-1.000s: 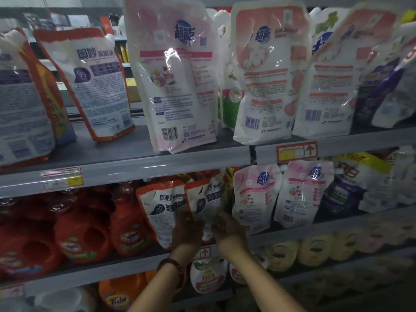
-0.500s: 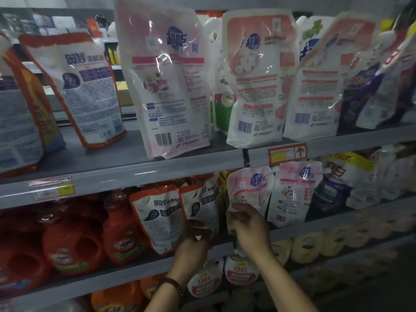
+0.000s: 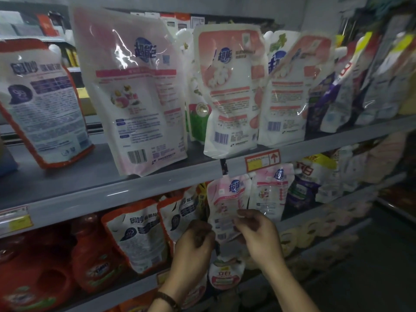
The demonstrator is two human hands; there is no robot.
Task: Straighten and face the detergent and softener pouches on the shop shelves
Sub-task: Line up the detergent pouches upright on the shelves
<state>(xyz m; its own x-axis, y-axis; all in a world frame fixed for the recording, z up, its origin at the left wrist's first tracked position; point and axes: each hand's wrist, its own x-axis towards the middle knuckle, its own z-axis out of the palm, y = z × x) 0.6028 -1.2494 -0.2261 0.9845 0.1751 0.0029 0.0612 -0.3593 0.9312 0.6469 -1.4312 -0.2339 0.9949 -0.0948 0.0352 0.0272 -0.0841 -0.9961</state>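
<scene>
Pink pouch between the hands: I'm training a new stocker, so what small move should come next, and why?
Probably set the pink pouch down upright beside the neighbouring pouch: the right hand pinches its edge, and it sits tilted.

The person's left hand (image 3: pixel 194 245) and right hand (image 3: pixel 258 236) are bare, and both forearms (image 3: pixel 290 289) are bare as far as the lower edge of the view. Around the left wrist sits a narrow dark brown band (image 3: pixel 168 299), which looks like a bracelet or a watch strap; its detail is blurred.
</scene>
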